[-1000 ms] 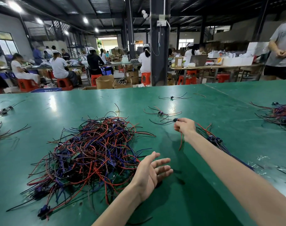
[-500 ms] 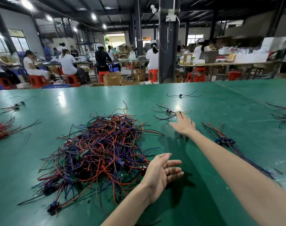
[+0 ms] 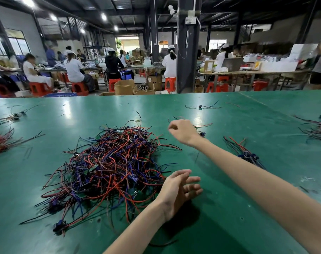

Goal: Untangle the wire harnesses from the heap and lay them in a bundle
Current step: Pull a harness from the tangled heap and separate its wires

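Head camera: a tangled heap of red, blue and black wire harnesses point(image 3: 112, 165) lies on a green worktable point(image 3: 229, 226) in a busy workshop. The left hand point(image 3: 178, 189) hovers at the heap's near right edge, palm turned inward, fingers loose and spread, gripping nothing. The right hand point(image 3: 183, 132) hangs above the table just right of the heap's far side, its fingers curled downward – motion blur makes it impossible to tell whether they pinch a wire.

A loose harness point(image 3: 201, 133) with a small dark connector lies on the table just beyond that hand. Farther right of the heap, past the right forearm, a small bundle point(image 3: 245, 153) of straightened harnesses rests flat. One single harness point(image 3: 200, 107) lies well beyond the heap, toward the table's far edge. Other wire clusters sit well apart from the heap – a red one point(image 3: 0, 143) at the far left, a darker one point(image 3: 319, 129) at the far right. Beyond the table, workers point(image 3: 73, 70) sit on red stools point(image 3: 79, 88) at long benches.
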